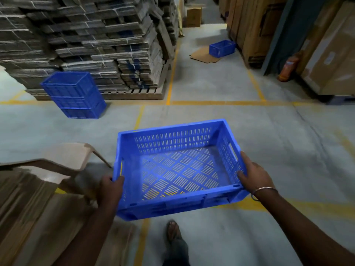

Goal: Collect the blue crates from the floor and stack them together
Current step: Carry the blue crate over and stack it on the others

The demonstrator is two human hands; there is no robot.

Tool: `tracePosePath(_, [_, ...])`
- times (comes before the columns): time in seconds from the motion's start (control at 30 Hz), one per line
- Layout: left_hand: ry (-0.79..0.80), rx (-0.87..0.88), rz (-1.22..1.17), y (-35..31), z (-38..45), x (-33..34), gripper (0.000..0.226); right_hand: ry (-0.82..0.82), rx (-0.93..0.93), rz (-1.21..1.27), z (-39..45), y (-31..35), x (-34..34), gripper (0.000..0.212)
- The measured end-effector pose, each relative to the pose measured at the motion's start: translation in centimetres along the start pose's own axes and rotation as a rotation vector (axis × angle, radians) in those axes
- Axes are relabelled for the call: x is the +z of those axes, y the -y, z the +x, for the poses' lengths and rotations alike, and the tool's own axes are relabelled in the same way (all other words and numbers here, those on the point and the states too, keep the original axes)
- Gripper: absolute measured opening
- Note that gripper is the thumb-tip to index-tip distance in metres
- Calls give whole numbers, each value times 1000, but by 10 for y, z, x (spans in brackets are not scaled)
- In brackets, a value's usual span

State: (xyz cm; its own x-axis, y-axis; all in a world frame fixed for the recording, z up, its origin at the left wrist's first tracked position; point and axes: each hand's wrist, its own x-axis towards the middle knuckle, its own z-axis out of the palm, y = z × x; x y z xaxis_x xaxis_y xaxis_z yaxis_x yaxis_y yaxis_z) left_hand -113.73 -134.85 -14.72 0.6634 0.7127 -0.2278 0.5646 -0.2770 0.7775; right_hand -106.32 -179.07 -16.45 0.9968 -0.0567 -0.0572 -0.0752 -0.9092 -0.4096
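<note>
Currently I'm carrying one empty blue perforated plastic crate (177,169), left hand (111,191) and right hand (253,175) clamped on its short sides, heading for the blue crate stack (74,95) ahead-left; another lone blue crate (221,48) is waiting down the aisle.

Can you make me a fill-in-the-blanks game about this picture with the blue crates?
1. The carried crate is held by ____ hands.
2. The stack of crates stands on the person's ____ side.
3. The lone crate far ahead sits partly on flat ____.
4. The lines painted on the floor are ____.

Missing words: two; left; cardboard; yellow
</note>
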Motion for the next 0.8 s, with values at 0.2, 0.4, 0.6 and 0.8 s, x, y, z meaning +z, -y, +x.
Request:
tracePosePath(0.2, [-8, -27, -25, -44, 107, 20, 14, 42, -23, -30, 107, 59, 24, 80])
tracePosePath(0.4, [-92, -49, 7, -75, 212, 28, 23, 38, -29, -12, 214, 121, 45, 80])
tracePosePath(0.6, [-139, -76, 44, -114, 317, 41, 16, 88, -78, 0, 333, 183, 75, 80])
tracePosePath(0.8, [-217, -104, 106, -154, 442, 63, 17, 141, -151, 26, 483, 253, 113, 79])
